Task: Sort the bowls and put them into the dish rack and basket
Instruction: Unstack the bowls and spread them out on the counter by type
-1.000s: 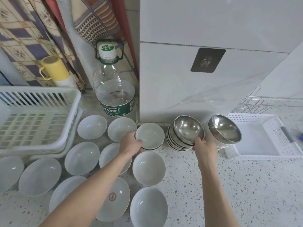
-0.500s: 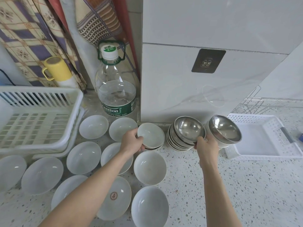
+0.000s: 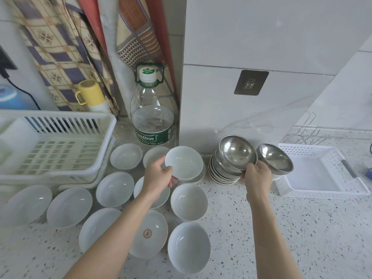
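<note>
The left hand (image 3: 159,177) pinches the rim of a small white ceramic bowl (image 3: 184,163), lifted just above another like it; the right hand (image 3: 256,176) grips the top steel bowl (image 3: 236,153) of a tilted stack. The sorting looks barely begun: the white dish rack (image 3: 60,152) at left and the white basket (image 3: 322,174) at right hold nothing visible, and a dozen or so white bowls sit on the counter

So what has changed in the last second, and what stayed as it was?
The left hand has lifted its small white bowl off the bowl beneath, tilting it. The right hand has raised the top steel bowl from its stack. The other white bowls, dish rack and basket stayed put.
</note>
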Demonstrator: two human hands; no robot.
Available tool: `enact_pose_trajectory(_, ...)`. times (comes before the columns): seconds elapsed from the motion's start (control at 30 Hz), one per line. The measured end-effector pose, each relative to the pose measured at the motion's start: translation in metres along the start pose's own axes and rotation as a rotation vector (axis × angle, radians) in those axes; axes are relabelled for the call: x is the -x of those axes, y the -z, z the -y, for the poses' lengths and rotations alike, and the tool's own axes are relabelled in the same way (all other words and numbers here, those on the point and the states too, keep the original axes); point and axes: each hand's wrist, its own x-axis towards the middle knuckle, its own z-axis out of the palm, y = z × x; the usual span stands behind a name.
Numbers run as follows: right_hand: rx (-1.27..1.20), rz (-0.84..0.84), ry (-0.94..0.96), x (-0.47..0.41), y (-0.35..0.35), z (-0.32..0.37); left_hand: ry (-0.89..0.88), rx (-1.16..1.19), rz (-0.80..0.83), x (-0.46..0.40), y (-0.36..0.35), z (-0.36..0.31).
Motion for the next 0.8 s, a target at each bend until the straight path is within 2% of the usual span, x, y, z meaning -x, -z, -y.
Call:
enact_pose_trajectory(0.1, -0.092, -0.027, 0.046, 0.02, 0.009, -0.002, 0.007, 0.037, 0.001, 0.021, 0.007, 0.006)
enact_pose_trajectory(0.23, -0.195, -0.015, -0.005, 0.049, 0.024, -0.016, 0.055, 0.097, 0.031, 0.049, 0.014, 0.014)
enact_pose_trajectory(0.53, -0.09, -0.011, -0.152, 0.1, 0.06, -0.062, 0.109, 0.156, -0.022, 0.115, 0.023, 0.028)
enact_pose_trajectory(0.8, -0.109, 0.015, -0.271, 0.138, 0.093, -0.088, 0.126, 0.192, -0.06, 0.181, 0.029, 0.046)
